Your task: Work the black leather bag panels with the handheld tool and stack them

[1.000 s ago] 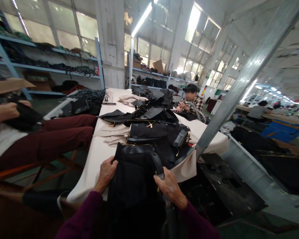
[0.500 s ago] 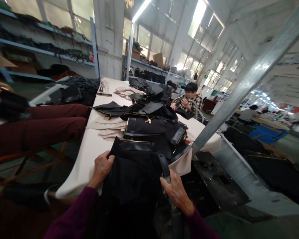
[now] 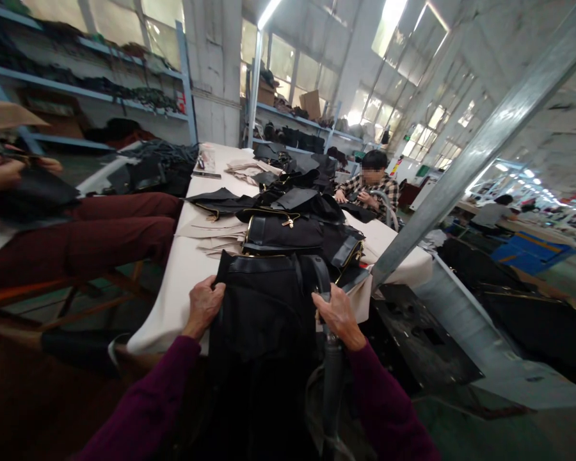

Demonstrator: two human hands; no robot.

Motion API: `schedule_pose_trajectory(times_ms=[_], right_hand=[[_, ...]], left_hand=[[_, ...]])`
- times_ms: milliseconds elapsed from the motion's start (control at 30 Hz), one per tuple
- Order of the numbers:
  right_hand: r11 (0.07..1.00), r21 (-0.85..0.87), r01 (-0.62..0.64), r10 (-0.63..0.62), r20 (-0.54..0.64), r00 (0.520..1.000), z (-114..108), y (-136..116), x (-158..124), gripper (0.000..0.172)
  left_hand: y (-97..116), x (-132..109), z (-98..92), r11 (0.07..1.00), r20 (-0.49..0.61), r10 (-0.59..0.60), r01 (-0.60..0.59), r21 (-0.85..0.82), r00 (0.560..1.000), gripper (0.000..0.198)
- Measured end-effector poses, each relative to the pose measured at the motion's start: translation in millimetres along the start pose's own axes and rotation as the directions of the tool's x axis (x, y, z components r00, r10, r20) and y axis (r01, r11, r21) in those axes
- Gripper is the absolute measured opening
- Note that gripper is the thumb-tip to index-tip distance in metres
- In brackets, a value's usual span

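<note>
A black fabric bag piece with a shiny leather-like band and gold zipper along its top hangs over the table's near edge. My left hand is closed on its upper left edge, thumb on top. My right hand is closed at its right side, beside a dark curved tube. A small gold bit shows under those fingers. Whether this hand also touches the tube I cannot tell. Just beyond lies another black bag piece with gold zippers and a zipper pull.
Black pieces and beige sheets cover parts of the white table. A slanted metal post rises at right, above a dark metal plate. One co-worker sits at left, another in a checked shirt across the table.
Both my hands appear higher in the picture, the right one more so, with the bag piece still between them. The view has shifted slightly. At left, the co-worker's hands have moved a little.
</note>
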State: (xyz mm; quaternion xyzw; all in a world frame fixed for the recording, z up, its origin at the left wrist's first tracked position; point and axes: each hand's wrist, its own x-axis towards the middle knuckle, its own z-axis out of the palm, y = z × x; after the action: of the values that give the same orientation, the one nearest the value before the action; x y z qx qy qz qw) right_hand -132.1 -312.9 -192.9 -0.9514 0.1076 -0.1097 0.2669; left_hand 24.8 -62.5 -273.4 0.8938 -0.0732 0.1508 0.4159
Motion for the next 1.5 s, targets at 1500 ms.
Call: schedule_pose_trajectory(times_ms=[1500], right_hand=[[0.906, 0.380, -0.186, 0.078, 0.283, 0.956, -23, -30, -87, 0.015]], left_hand=[[5, -16, -40.0, 0.768, 0.102, 0.505, -0.499, 0.402, 0.857, 0.042]])
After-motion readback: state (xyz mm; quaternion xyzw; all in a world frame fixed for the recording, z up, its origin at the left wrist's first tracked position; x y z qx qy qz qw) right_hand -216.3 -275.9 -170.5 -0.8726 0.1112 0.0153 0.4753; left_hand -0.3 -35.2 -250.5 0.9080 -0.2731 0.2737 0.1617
